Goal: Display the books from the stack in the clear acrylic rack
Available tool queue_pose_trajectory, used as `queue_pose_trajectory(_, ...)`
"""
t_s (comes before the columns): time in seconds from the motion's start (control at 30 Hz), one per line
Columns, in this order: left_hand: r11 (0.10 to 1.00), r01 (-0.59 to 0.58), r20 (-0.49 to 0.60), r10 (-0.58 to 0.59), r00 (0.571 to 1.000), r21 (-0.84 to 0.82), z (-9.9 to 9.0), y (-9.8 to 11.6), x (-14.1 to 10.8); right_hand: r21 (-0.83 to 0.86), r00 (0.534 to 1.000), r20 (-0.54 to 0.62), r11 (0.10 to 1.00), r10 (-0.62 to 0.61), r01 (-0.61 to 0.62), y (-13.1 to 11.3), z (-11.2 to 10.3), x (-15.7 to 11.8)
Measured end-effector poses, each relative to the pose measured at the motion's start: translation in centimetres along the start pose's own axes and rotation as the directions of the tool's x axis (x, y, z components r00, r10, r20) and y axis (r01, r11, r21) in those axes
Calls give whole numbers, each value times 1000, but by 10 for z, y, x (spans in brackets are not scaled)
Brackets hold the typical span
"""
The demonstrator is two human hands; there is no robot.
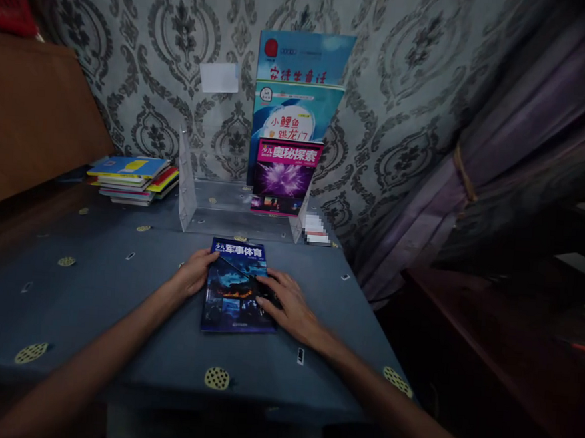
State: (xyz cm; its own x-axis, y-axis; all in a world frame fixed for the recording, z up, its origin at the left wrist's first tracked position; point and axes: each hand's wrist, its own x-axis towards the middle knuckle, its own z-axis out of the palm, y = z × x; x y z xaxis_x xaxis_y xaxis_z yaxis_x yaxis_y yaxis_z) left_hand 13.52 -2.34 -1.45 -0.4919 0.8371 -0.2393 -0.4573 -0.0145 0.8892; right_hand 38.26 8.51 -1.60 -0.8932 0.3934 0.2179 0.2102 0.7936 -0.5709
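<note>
A dark blue book (237,288) with a picture cover lies face up on the blue tablecloth. My left hand (194,272) grips its upper left edge, the thumb on the cover. From the right, my right hand (286,302) rests over the book's right edge, its fingers apart on the cover. Just behind the book stands a clear acrylic rack (222,222). Its right side holds three books one behind another: a magenta book (286,182) in front, a teal book (300,103) in the middle and a taller blue book (307,53) at the back.
A pile of several books (130,177) lies left of the rack. Right of the rack is a small blurred white and red item (316,231). A brown box (34,114) is at the far left. A tied curtain (425,188) hangs at the right, past the tablecloth (157,356).
</note>
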Motion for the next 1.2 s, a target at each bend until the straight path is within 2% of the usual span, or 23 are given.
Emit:
queue_pose_trajectory(0.13, 991, 64, -15, -66, 998, -114, 12, 3, -9, 90, 995, -81, 995, 57, -49, -1, 7, 10)
queue_pose_trajectory(0.23, 980, 69, -12, -73, 997, -189, 21, 6, -11, 309, 965, -212, 948, 152, -81, -3, 13, 18)
queue_pose_trajectory(0.3, 973, 59, -6, -62, 998, -222, 28, 7, -9, 502, 923, -274, 858, 271, -103, -6, 17, 25)
queue_pose_trajectory(0.4, 967, 58, -24, -66, 998, -250, 38, 8, -2, 756, 879, -214, 642, 426, -127, -14, 17, 36)
queue_pose_trajectory(0.5, 961, 74, -74, -97, 993, -265, 48, 12, 7, 894, 869, -122, 433, 480, -113, -22, 11, 44)
queue_pose_trajectory(0.57, 964, 53, -124, -88, 988, -259, 55, 15, 12, 926, 857, -111, 366, 503, -95, -25, 8, 48)
queue_pose_trajectory(0.67, 970, 13, -162, -54, 985, -243, 63, 20, 16, 934, 832, -122, 347, 541, -89, -24, 6, 54)
queue_pose_trajectory(0.77, 965, 1, -130, -36, 991, -261, 66, 20, 20, 933, 829, -131, 350, 544, -82, -19, 7, 59)
queue_pose_trajectory(0.93, 961, 5, -74, -27, 997, -276, 61, 15, 16, 908, 818, -198, 416, 540, -55, -14, 7, 59)
queue_pose_trajectory(1.07, 958, 96, 3, -99, 995, -270, 60, 10, 3, 875, 813, -247, 481, 527, -46, -12, 6, 55)
queue_pose_trajectory(1.2, 938, 247, 115, -226, 967, -241, 62, 4, -7, 862, 775, -280, 503, 567, -57, -8, 2, 53)
